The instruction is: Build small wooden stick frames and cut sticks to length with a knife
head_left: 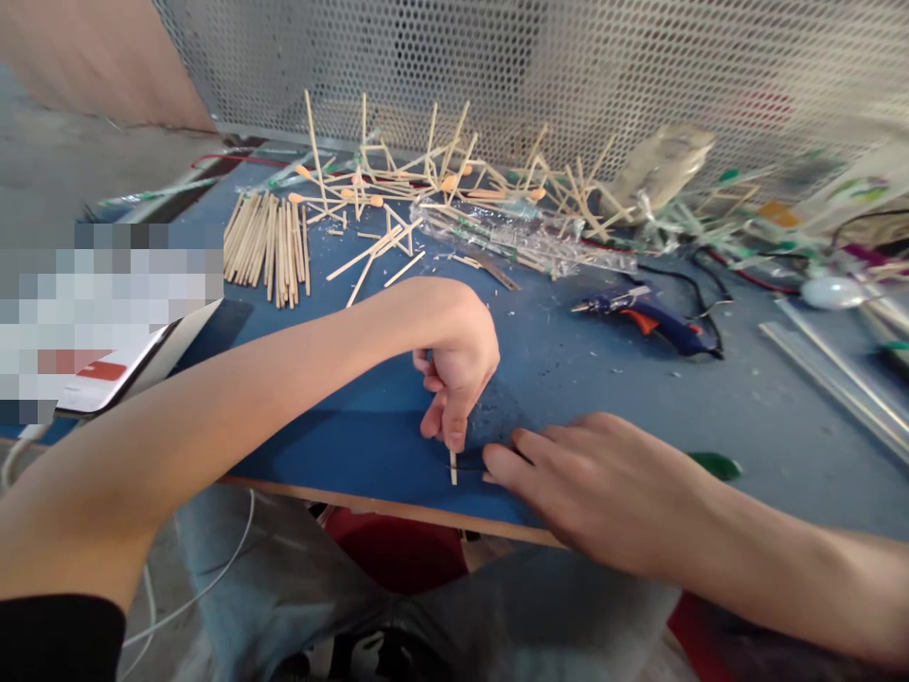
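Left hand (458, 365): fingers curled down and pinched together on the top of a short stick (453, 468)
Short stick: upright, only its lower end showing below the fingers, foot on the blue table (355, 436) close to the front edge
Right hand (603, 483): palm down, fingers stretched out flat and gripping nothing, fingertips just beside the foot of the stick
Table around the hands: thin scraps and glue threads on the bare blue top
Green piece (716, 465): flat on the table, just behind the right wrist
Glue gun (643, 313): blue with an orange trigger, lying on its side behind the right hand, nozzle to the left, black cord (700, 294) trailing back
Loose sticks (266, 246): laid side by side at the back left, well apart from the hands
Glued stick frames (440, 175): tangled heap along the back
Plastic wrap (525, 237): crumpled, in front of the heap
Mesh panel (497, 66): perforated metal wall behind the table
Clear rods (830, 374): lying at the right edge
White cable (213, 578): hanging below the table, left
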`<state>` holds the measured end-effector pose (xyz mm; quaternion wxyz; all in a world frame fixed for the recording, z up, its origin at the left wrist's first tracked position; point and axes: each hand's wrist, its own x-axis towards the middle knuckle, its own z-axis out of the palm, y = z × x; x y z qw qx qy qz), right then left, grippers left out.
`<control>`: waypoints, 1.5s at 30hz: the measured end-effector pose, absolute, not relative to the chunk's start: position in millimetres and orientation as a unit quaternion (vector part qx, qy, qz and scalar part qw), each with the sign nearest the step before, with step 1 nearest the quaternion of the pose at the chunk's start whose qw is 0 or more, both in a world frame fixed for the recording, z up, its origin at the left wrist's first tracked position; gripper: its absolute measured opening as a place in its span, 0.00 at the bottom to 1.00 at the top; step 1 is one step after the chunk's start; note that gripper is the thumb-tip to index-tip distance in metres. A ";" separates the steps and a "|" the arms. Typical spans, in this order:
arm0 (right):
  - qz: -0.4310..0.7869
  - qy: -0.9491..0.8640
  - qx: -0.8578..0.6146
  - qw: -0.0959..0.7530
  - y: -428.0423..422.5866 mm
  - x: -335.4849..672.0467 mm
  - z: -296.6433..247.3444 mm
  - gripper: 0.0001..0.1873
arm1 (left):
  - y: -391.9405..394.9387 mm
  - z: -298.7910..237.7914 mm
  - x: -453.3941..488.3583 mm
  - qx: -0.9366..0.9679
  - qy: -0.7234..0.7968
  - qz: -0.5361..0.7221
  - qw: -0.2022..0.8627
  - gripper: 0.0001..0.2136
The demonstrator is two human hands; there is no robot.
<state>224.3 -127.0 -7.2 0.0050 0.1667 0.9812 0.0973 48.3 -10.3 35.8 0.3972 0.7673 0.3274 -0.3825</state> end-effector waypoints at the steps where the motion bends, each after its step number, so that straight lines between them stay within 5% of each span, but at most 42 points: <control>1: 0.098 0.981 0.166 0.009 -126.8 223.7 -6.9 0.08 | -10.5 35.7 48.3 0.764 0.329 -0.385 0.399 0.12; 45: 0.133 0.975 0.177 0.006 -130.5 222.0 -9.8 0.07 | -7.8 34.8 45.2 0.779 0.266 -0.404 0.399 0.14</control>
